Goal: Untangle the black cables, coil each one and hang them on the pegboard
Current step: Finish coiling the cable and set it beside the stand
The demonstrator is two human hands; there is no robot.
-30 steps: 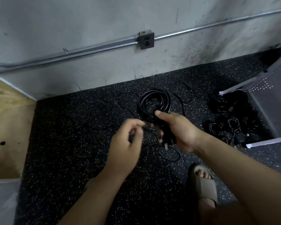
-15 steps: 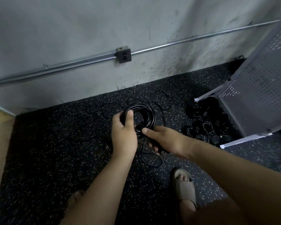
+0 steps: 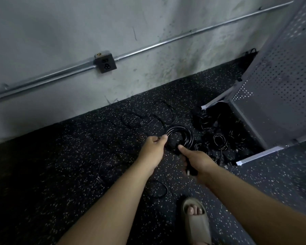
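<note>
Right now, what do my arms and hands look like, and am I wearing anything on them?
The left forearm and right forearm are bare, with no sleeves in view. The left hand and right hand have no gloves, and no watch, bracelet or ring can be seen, though the light is dim. Lower down, one foot wears a tan open-toed sandal.

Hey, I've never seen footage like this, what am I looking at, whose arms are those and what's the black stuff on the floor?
No machine here: a person wears a camera on the head, so this one picture looks down along their own arms. The left hand and right hand both grip a coil of black cable over the speckled floor. More black cables lie in a pile to the right, by a grey pegboard. A loose cable loops on the floor near a sandal. A socket sits on the wall.
</note>
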